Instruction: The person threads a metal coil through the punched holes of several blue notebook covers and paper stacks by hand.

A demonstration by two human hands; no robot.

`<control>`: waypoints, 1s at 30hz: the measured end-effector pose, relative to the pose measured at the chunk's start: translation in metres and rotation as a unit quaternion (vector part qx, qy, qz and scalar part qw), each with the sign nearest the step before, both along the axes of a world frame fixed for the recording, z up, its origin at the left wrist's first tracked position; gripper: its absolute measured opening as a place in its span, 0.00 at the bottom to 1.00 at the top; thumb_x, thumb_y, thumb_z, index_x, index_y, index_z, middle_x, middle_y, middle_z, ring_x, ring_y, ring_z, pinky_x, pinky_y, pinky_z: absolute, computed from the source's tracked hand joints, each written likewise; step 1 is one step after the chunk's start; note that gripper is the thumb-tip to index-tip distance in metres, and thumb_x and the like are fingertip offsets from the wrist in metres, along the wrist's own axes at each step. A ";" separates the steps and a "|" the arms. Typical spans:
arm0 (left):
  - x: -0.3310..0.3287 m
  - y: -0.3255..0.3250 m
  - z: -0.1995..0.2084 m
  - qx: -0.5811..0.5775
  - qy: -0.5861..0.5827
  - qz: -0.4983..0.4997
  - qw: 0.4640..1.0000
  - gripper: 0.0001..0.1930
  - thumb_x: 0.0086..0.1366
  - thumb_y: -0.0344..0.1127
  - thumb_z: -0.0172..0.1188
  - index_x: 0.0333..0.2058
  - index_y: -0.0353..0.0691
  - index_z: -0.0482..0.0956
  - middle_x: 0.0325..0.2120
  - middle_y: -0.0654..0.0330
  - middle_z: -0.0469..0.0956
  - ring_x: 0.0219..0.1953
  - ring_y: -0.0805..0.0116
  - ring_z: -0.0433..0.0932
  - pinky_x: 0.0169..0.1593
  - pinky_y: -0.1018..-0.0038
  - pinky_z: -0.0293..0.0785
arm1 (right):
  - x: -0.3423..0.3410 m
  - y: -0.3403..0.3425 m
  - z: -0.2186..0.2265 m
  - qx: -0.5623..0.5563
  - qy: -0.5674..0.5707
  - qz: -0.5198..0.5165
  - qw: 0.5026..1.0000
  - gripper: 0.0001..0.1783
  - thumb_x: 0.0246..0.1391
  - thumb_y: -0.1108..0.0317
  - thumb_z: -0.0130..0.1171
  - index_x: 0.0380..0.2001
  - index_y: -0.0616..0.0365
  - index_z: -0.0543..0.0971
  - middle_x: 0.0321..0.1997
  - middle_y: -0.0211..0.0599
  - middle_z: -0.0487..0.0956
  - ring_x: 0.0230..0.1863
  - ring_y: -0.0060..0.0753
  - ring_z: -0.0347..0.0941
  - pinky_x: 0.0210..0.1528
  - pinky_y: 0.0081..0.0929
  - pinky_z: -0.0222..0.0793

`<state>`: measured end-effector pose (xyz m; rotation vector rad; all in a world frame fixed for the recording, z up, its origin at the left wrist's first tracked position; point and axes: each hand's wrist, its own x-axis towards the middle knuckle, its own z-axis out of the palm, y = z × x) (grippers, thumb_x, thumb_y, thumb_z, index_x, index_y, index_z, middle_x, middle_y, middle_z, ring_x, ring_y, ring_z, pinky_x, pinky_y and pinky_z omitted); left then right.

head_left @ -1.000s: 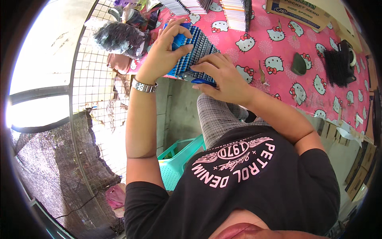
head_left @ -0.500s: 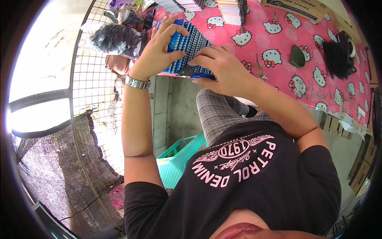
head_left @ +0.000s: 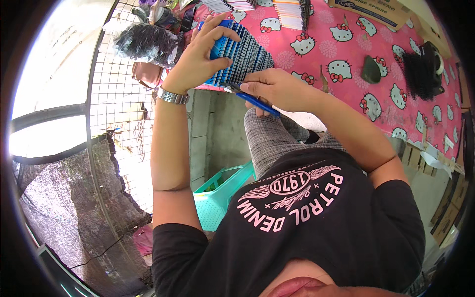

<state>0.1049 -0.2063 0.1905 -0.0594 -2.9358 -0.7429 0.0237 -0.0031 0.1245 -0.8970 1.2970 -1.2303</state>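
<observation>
A stack of spiral-bound notebooks (head_left: 250, 55), blue with rows of dark wire coils, lies at the table's near edge. My left hand (head_left: 205, 57) grips its left side, fingers curved over the top and thumb pressed toward the coils. Blue-handled pliers (head_left: 257, 102) are in my right hand (head_left: 277, 89), which is closed around them. Their dark jaws point left, at the near corner of the stack below my left thumb. My palm hides part of the handles, and I cannot tell whether the jaws touch a coil.
A pink patterned cloth covers the table (head_left: 307, 64). At the back are more notebooks (head_left: 292, 14) and a cardboard box (head_left: 368, 12). Black coils (head_left: 420, 74) and a dark green object (head_left: 370, 70) lie right. Plastic-wrapped black coils (head_left: 146, 43) sit left, a teal basket (head_left: 213, 205) below.
My right hand has drawn slightly toward me and turned, so the pliers' blue handles now show slanting past the table edge. My left hand stays on the stack, slightly shifted.
</observation>
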 end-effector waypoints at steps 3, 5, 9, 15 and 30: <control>0.000 -0.002 0.000 -0.029 0.000 -0.007 1.000 0.25 0.46 0.26 0.67 0.46 0.46 0.75 0.68 0.54 0.55 0.72 0.58 0.48 0.71 0.62 0.44 | 0.005 0.002 -0.014 -0.136 0.264 -0.106 0.949 0.16 0.54 0.62 0.62 0.44 0.57 0.79 0.35 0.39 0.78 0.39 0.36 0.77 0.39 0.32 0.73; -0.002 -0.002 -0.001 -0.054 0.011 -0.010 0.998 0.25 0.46 0.27 0.67 0.46 0.47 0.75 0.68 0.55 0.56 0.72 0.57 0.49 0.71 0.62 0.44 | 0.002 0.001 -0.026 -0.252 0.430 -0.182 0.847 0.16 0.56 0.61 0.61 0.44 0.58 0.79 0.35 0.40 0.79 0.39 0.32 0.77 0.41 0.32 0.73; 0.000 -0.001 -0.004 -0.065 0.033 -0.005 0.997 0.25 0.47 0.31 0.69 0.47 0.48 0.74 0.67 0.56 0.58 0.70 0.55 0.52 0.70 0.62 0.47 | -0.004 -0.007 -0.035 -0.265 0.366 -0.148 0.880 0.15 0.58 0.60 0.58 0.43 0.59 0.79 0.32 0.41 0.80 0.35 0.33 0.79 0.37 0.32 0.72; 0.004 -0.004 -0.008 -0.078 0.025 0.001 0.997 0.25 0.47 0.34 0.69 0.46 0.48 0.74 0.66 0.54 0.57 0.70 0.53 0.50 0.70 0.60 0.47 | -0.001 -0.004 -0.030 -0.008 -0.010 -0.007 1.000 0.19 0.57 0.61 0.61 0.48 0.60 0.77 0.36 0.38 0.79 0.39 0.32 0.78 0.42 0.27 0.70; 0.009 0.001 -0.016 -0.148 -0.001 0.037 0.988 0.30 0.42 0.40 0.69 0.48 0.52 0.70 0.66 0.50 0.55 0.70 0.44 0.48 0.68 0.41 0.42 | 0.000 -0.011 -0.042 -0.184 0.237 -0.087 0.950 0.18 0.50 0.68 0.67 0.44 0.63 0.79 0.42 0.38 0.78 0.46 0.30 0.75 0.51 0.25 0.68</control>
